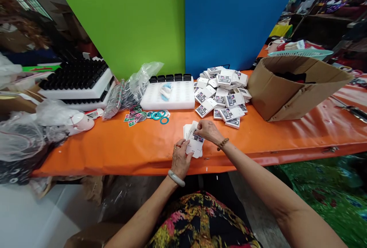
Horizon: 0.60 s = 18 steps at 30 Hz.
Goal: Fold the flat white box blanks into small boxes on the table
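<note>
A small stack of flat white printed box blanks (196, 149) lies near the front edge of the orange table. My left hand (181, 160), with a pale bangle at its wrist, holds the stack's left side, thumb and fingers against the edge. At the upper right of the stack, my right hand (210, 130) pinches the top blank with closed fingertips, which partly cover its print. Beyond my hands sits a heap of folded white printed boxes (226, 96). To the left of that heap, a white foam tray (180, 94) holds a row of black pieces and a roll of tape (166, 91).
Teal rings (164, 120) and printed stickers (133, 118) lie before the tray, beside plastic bags (134, 87). An open cardboard box (275, 95) stands right. Foam trays of black pieces (77, 74) are stacked left. Green and blue panels (241, 18) rise behind the table (129, 148).
</note>
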Tool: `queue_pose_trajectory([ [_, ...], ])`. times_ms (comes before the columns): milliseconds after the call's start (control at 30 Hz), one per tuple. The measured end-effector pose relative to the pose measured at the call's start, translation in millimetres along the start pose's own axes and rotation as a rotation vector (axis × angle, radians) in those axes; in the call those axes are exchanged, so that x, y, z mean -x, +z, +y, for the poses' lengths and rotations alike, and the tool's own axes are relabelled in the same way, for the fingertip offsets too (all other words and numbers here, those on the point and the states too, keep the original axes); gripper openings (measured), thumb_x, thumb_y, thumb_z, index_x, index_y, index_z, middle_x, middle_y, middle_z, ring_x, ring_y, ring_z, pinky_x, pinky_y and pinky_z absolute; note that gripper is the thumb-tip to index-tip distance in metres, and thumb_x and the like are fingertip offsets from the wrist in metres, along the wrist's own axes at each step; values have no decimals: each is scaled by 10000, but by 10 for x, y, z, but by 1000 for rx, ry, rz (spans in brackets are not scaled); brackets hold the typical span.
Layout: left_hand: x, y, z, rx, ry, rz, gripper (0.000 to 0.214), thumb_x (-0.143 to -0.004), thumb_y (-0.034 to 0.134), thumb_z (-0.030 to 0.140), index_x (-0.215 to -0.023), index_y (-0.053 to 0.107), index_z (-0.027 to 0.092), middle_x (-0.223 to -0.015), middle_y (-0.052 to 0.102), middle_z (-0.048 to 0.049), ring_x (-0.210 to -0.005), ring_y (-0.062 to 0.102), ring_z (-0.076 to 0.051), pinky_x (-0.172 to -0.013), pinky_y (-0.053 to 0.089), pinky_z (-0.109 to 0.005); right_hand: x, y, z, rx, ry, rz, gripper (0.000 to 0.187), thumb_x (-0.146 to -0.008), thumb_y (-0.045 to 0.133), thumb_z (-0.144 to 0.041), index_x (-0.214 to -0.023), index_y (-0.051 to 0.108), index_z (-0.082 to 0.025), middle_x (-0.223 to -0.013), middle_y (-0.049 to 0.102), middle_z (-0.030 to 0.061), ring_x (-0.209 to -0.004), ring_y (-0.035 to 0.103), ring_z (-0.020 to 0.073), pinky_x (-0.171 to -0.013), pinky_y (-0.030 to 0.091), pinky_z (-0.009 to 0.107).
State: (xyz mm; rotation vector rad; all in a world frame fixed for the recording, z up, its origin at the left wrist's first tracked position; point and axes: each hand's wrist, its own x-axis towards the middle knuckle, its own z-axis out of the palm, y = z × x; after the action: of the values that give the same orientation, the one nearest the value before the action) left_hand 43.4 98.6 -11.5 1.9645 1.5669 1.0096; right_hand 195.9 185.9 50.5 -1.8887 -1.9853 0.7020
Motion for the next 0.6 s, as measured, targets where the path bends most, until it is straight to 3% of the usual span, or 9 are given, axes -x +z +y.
queue_pose_trajectory([
  [133, -113, -130, 174, 96, 51, 24, 350, -884, 404, 121, -1188, 561, 193, -1114, 622, -103, -1038, 575, -203, -890, 485, -345, 272, -106, 9, -155, -37, -10, 139, -689, 556, -159, -615, 444, -196, -534, 549, -25, -496, 530, 113, -463, 340, 219],
  [233, -157, -174, 237, 145, -5, 34, 302, -890, 414, 148, -1091, 634, 198, -958, 682, -79, -882, 634, -187, -794, 515, -304, 504, -87, 34, -562, 6, -100, 183, -683, 554, -184, -622, 385, -215, -463, 484, -79, -352, 450, 75, -372, 303, 196],
  [367, -80, -115, 264, 180, -6, 19, 307, -891, 407, 150, -1083, 644, 179, -970, 688, -90, -878, 643, -190, -795, 515, -309, 718, 13, 90, -1050, 50, -170, 225, -678, 601, -281, -671, 385, -221, -415, 466, -110, -289, 367, 47, -329, 236, 170],
  [467, 20, -53, 307, 117, 0, -41, 325, -898, 418, 198, -1171, 593, 166, -1018, 676, -110, -910, 639, -208, -809, 506, -328, 809, 73, 116, -1176, 70, -151, 262, -663, 646, -322, -689, 410, -211, -410, 460, -116, -279, 344, 30, -328, 217, 159],
  [600, 96, -65, 408, 37, -60, -146, 441, -802, 611, 308, -1219, 548, 179, -1052, 664, -114, -938, 627, -248, -817, 490, -357, 900, 112, 113, -1218, 79, -166, 276, -655, 649, -327, -681, 398, -213, -405, 426, -131, -271, 318, 23, -317, 215, 154],
])
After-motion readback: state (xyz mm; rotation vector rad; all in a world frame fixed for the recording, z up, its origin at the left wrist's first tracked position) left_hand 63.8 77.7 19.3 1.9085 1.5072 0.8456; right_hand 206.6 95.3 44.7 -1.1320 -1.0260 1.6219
